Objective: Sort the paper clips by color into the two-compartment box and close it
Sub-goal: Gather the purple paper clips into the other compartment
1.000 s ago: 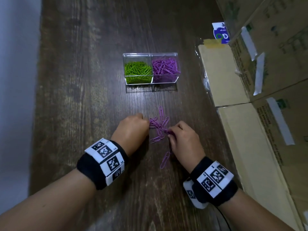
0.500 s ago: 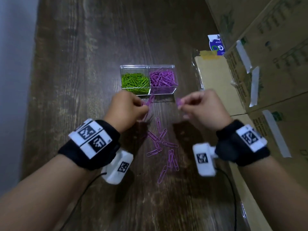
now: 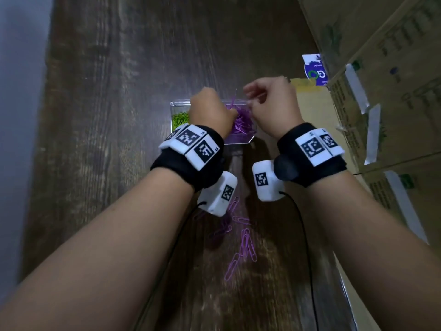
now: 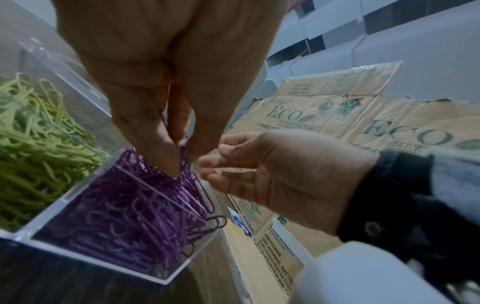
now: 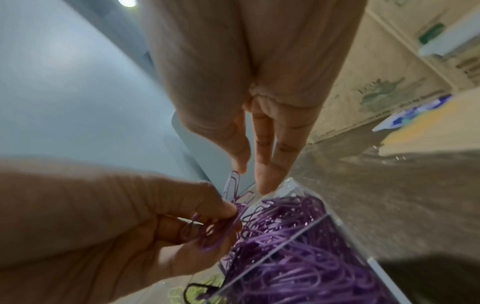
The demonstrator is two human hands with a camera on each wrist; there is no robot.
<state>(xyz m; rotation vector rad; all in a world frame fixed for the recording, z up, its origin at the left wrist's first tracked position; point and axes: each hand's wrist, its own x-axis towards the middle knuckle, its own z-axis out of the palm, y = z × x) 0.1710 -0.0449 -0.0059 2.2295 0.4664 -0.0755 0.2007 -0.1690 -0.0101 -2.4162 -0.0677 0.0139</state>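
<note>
Dropping purple clips into the box looks like the step in hand — the left hand [image 4: 166,115] pinches a small bunch of purple paper clips [image 5: 215,232] over the purple compartment [image 4: 122,222], fingertips almost touching the heap. The right hand [image 4: 280,176] hangs just beside it at about 3 o'clock, fingers loosely spread and holding nothing. The clear two-compartment box [image 3: 241,141] sits at 12 o'clock from the person on the wooden table [image 3: 100,115], green clips [image 3: 180,119] in its left half. I judge the next move calls for letting the pinch go squarely above the purple side, so nothing spills across the divider or off the rim. More loose purple clips [image 3: 241,244] lie at 6 o'clock from the box, under the wrists, so sorting is not finished and closing must wait. Cardboard cartons [image 3: 381,91] crowd the 3 o'clock side — near the right hand, but not in the path.
</note>
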